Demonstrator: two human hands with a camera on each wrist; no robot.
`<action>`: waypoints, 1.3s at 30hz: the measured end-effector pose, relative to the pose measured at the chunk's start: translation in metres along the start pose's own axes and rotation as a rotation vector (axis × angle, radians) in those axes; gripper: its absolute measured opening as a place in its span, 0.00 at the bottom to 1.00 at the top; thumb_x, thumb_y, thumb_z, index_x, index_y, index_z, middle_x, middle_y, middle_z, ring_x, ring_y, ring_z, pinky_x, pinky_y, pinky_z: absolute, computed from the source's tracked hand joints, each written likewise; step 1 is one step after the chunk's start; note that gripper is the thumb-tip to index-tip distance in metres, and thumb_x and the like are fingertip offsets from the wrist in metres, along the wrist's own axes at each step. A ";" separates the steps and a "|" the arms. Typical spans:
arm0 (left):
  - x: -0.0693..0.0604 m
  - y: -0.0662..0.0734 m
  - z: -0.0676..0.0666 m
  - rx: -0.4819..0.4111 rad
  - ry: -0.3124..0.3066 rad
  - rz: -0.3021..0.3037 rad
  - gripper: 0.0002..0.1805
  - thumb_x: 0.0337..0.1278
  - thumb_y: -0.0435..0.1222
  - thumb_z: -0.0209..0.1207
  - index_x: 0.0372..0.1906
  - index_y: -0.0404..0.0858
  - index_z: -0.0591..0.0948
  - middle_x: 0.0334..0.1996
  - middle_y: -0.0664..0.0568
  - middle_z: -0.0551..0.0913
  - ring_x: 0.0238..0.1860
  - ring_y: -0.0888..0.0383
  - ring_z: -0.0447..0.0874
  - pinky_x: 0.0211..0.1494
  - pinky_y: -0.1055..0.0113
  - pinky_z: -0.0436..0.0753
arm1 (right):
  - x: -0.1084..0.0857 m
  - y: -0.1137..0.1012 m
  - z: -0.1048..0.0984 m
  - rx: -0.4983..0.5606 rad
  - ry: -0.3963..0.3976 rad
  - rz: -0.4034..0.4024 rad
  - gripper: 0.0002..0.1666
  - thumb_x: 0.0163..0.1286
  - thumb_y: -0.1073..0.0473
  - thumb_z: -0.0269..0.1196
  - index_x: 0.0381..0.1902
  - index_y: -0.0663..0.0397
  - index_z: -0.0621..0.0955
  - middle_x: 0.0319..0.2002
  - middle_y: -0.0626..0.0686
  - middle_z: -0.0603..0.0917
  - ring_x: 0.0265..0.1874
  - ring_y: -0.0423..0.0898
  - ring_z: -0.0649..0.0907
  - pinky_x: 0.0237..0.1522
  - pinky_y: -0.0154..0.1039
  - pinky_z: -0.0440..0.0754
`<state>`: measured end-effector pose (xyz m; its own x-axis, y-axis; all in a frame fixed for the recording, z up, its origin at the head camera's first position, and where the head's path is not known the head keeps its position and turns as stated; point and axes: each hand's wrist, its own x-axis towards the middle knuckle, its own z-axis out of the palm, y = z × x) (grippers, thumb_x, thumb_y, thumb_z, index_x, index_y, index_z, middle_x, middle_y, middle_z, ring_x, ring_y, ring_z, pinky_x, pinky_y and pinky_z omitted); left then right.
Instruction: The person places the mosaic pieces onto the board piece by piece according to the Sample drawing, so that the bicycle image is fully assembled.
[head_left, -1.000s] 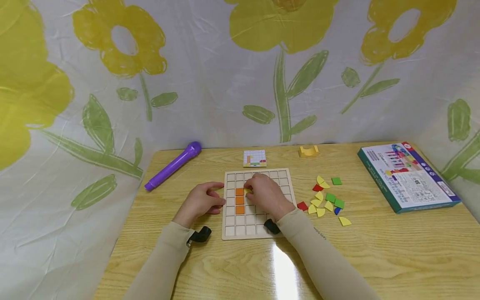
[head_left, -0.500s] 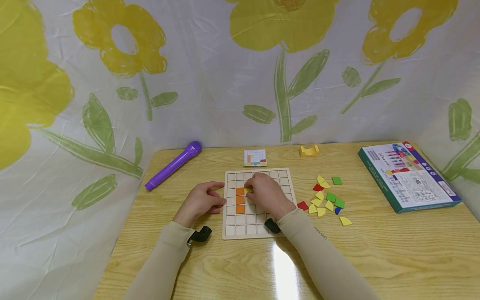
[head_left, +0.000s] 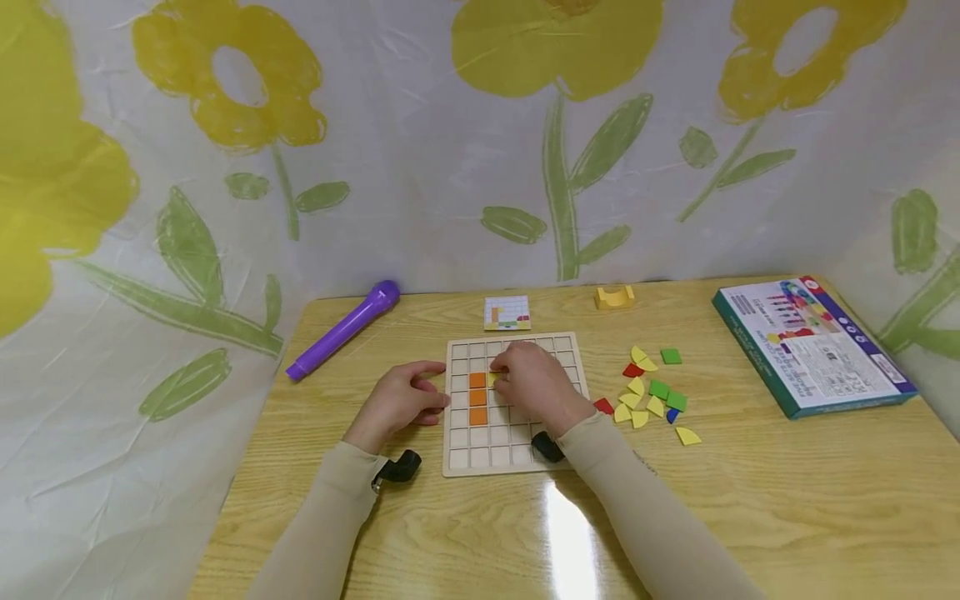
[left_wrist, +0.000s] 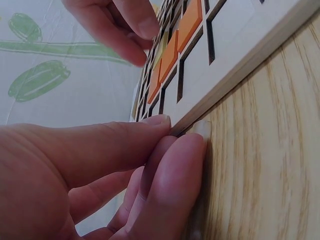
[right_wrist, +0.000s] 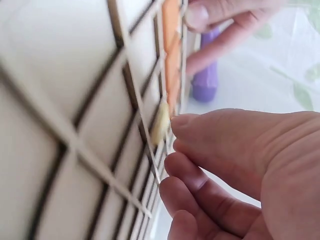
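On the table lies a wooden grid board point(head_left: 480, 458) with three orange square tiles point(head_left: 477, 397) in one column. My left hand point(head_left: 401, 400) is at the board's left edge. In the left wrist view, its thumb point(left_wrist: 157, 122) and forefinger hold that edge. Over the upper middle of the board, my right hand point(head_left: 536, 383) has its fingertips at a small yellow piece point(head_left: 492, 379), just right of the top orange tile. Seen from the right wrist, thumb and bent fingers pinch at the yellow piece point(right_wrist: 161, 124), which sits low in a cell. Its far side is hidden.
Loose yellow quarter circles point(head_left: 687, 436), green squares point(head_left: 671, 357), and red and blue pieces lie right of the board. Behind it are a pattern card point(head_left: 507, 313) and a yellow cradle point(head_left: 614, 297). A purple microphone point(head_left: 343, 331) lies left, a game box point(head_left: 817, 346) right.
The head view has shifted slightly. Both hands stay at nearly the same spots, the left at the board's edge and the right at the yellow piece.
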<state>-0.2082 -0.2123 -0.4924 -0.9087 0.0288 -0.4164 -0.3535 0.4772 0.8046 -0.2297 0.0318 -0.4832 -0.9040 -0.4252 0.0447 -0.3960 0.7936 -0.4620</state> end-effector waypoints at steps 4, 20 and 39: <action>0.001 0.001 0.001 0.000 -0.004 -0.003 0.34 0.65 0.31 0.73 0.75 0.47 0.79 0.48 0.42 0.82 0.35 0.54 0.89 0.41 0.63 0.95 | -0.013 0.019 -0.015 0.005 0.018 0.018 0.14 0.73 0.60 0.69 0.54 0.55 0.92 0.47 0.53 0.90 0.49 0.51 0.88 0.56 0.48 0.90; 0.000 -0.001 -0.003 0.013 -0.017 0.028 0.36 0.65 0.29 0.73 0.76 0.44 0.77 0.49 0.41 0.84 0.36 0.54 0.90 0.43 0.62 0.95 | -0.113 0.123 -0.091 0.028 0.038 0.188 0.15 0.75 0.59 0.70 0.55 0.59 0.90 0.47 0.57 0.89 0.44 0.52 0.86 0.49 0.55 0.89; 0.000 -0.003 -0.001 0.002 -0.012 0.016 0.35 0.65 0.30 0.73 0.76 0.45 0.78 0.49 0.41 0.83 0.37 0.53 0.90 0.43 0.62 0.95 | -0.143 0.141 -0.071 -0.053 0.064 0.174 0.11 0.70 0.60 0.75 0.48 0.57 0.91 0.43 0.54 0.89 0.40 0.48 0.85 0.49 0.56 0.90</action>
<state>-0.2078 -0.2146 -0.4943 -0.9115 0.0475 -0.4086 -0.3383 0.4785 0.8103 -0.1677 0.2351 -0.4912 -0.9672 -0.2529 0.0251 -0.2397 0.8751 -0.4204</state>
